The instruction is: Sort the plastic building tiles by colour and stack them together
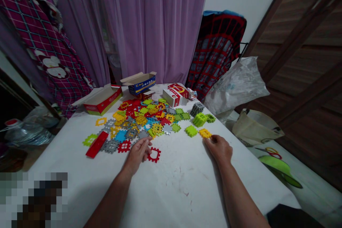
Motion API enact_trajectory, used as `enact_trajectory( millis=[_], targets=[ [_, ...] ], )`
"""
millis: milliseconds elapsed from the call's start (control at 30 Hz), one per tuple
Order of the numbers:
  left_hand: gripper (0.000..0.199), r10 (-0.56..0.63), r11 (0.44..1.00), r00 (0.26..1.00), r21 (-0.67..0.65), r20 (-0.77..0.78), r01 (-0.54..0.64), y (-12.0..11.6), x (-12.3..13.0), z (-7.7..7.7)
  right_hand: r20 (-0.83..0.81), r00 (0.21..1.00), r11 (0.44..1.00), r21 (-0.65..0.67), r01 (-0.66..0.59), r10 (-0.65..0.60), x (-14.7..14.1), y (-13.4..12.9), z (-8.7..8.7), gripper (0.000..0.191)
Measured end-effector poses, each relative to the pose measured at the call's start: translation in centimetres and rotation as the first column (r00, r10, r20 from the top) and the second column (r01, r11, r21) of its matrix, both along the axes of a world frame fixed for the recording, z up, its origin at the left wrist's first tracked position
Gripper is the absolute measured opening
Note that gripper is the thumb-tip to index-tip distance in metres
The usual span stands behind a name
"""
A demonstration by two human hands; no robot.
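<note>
1. Head view, lower centre of the frame: left hand (pixel 139 153) lay palm down on the white tabletop (pixel 171 188), fingers loosely spread, fingertips touching the left edge of a red square tile (pixel 154 155); gripped nothing.
2. Right of centre: right hand (pixel 219 148) rested flat, fingers stretched toward a yellow tile stack (pixel 205 133), fingertips touching or just short of its near edge; could not tell which. No pinch seen.
3. Lay of the pieces: red square tile flat, just right of the left hand, well apart from the right hand; no long axis, being square. Yellow tile stack up and left of the right hand, far nearer to it than to the left.
4. Just beyond, toward the frame's middle: a green tile stack (pixel 191 130), then the loose heap of coloured tiles (pixel 141 119) above the left hand.
5. Upper middle: opened cardboard boxes (pixel 139 82) past the heap.
</note>
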State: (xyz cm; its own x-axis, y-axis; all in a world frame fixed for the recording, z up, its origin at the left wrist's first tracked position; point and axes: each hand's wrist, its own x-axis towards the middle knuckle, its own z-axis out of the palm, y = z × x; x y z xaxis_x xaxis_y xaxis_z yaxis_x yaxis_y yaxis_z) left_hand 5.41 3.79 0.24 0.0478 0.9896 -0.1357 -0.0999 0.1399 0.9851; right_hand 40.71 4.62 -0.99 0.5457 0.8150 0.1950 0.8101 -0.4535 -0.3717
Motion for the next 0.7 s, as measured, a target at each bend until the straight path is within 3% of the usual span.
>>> enact_trajectory(
  millis=[300,433,500,567,633,700],
  targets=[
    [0.060,0.007,1.000,1.000,0.020,-0.015,-0.007,0.0,0.0,-0.3,0.030,1.000,0.998,-0.061,-0.001,0.003,-0.2,-0.2,0.5,0.049],
    [0.050,0.003,0.994,0.982,0.108,-0.188,0.018,-0.2,-0.3,0.4,0.028,1.000,0.999,-0.054,-0.005,0.007,-0.2,-0.2,0.4,0.051],
    [0.036,0.001,0.966,0.926,0.241,-0.378,0.098,-0.5,-0.8,0.9,0.016,1.000,0.999,-0.049,-0.007,0.008,-0.1,-0.1,0.3,0.054],
    [0.028,-0.013,0.906,0.815,0.338,-0.579,0.255,-0.8,-1.3,1.3,-0.005,1.000,0.999,-0.040,-0.006,0.006,-0.1,-0.1,0.2,0.058],
    [0.036,-0.034,0.856,0.687,0.333,-0.726,0.395,-1.1,-1.7,1.4,-0.030,1.000,1.000,-0.029,-0.005,0.004,0.0,0.0,0.1,0.060],
    [0.043,-0.033,0.839,0.593,0.300,-0.804,0.453,-1.4,-1.9,1.3,-0.051,0.999,1.000,-0.014,-0.001,0.000,0.1,0.0,-0.1,0.062]
  ],
)
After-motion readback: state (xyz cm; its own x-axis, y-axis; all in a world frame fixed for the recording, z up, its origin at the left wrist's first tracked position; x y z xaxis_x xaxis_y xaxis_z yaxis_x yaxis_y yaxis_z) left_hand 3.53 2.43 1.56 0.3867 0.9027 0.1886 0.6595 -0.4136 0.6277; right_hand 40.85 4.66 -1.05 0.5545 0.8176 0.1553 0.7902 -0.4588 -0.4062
